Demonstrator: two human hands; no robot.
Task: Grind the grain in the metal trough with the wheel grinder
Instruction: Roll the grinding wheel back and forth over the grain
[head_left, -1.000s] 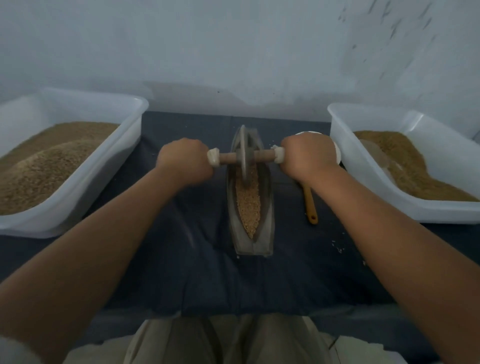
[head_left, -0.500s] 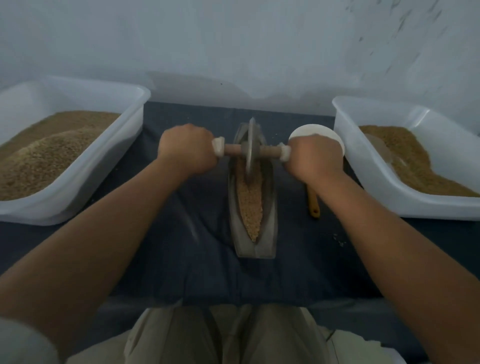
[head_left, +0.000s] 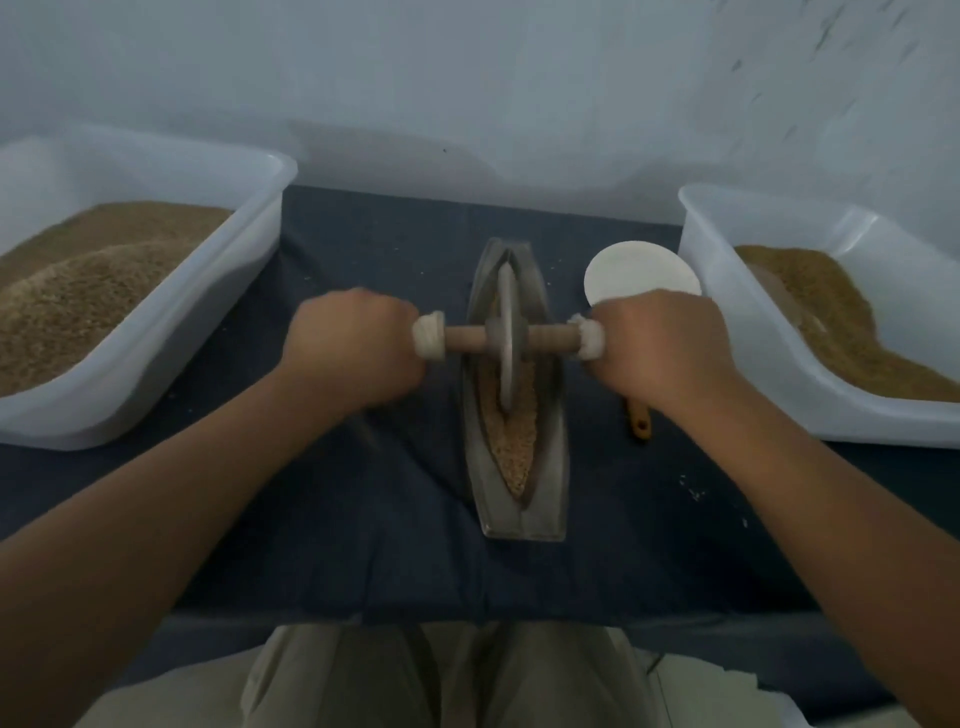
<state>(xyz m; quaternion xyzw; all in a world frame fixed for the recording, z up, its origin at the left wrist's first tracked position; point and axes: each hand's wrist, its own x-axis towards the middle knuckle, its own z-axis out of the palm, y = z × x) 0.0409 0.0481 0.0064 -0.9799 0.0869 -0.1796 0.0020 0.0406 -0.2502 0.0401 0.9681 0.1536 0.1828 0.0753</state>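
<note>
Grinding stroke: left hand (head_left: 353, 358) and right hand (head_left: 660, 348) clench the axle ends of the grey disc wheel grinder (head_left: 508, 332), which sits in tan grain (head_left: 514, 452) inside the boat-shaped metal trough (head_left: 549, 488) at the centre of the table (head_left: 363, 519). Next, likely: roll it nearward with even pressure.

Wheel grinder (head_left: 506, 338) held upright in metal trough (head_left: 545, 467) over grain (head_left: 517, 452); axle ends gripped by left hand (head_left: 353, 353) & right hand (head_left: 662, 348). Grain-filled tubs flank L (head_left: 249, 270) & R (head_left: 727, 291).
</note>
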